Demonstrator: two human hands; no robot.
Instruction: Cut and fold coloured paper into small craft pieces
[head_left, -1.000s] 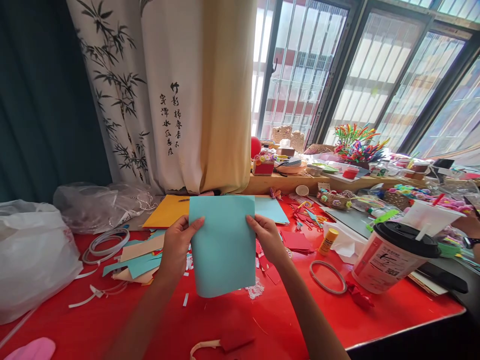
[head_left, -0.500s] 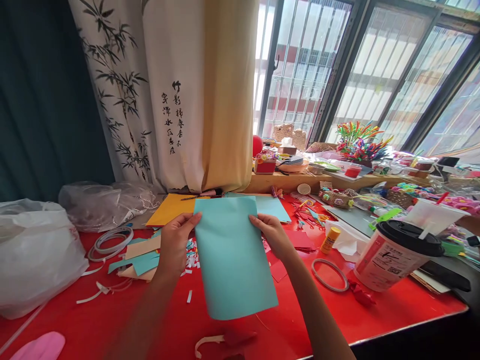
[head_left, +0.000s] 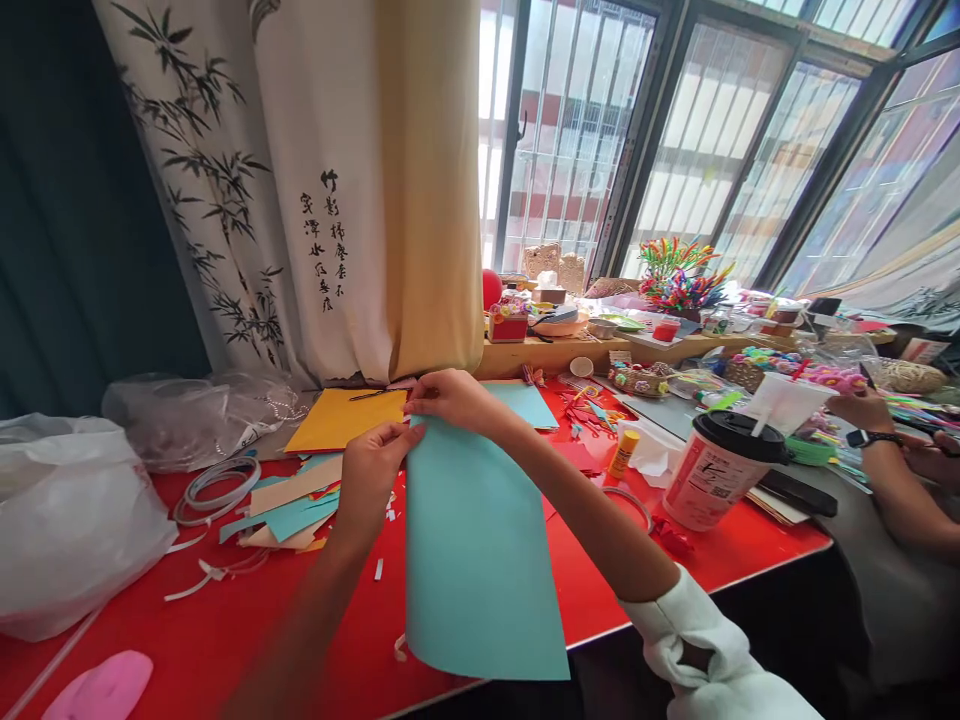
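A sheet of teal paper (head_left: 480, 560) hangs in front of me over the red table, curving slightly along its left side. My left hand (head_left: 375, 465) pinches its upper left edge between thumb and fingers. Close above, my right hand (head_left: 457, 400) reaches across the top of the sheet, its fingers closed at the same upper left corner. Left of my hands lies a pile of teal and beige paper strips (head_left: 296, 500). A yellow paper stack (head_left: 345, 420) rests behind the left hand.
On the red table (head_left: 210, 650) are rolls of tape (head_left: 217, 490), a plastic bag (head_left: 67, 530), a glue stick (head_left: 624, 453) and a lidded paper cup (head_left: 709, 480). At far right, another person's hand (head_left: 862, 412) is among craft items. More teal paper (head_left: 525, 405) lies behind.
My right hand has moved left from the sheet's upper right corner to its upper left corner, beside the left hand. The view has turned right, bringing another person's arms into sight.
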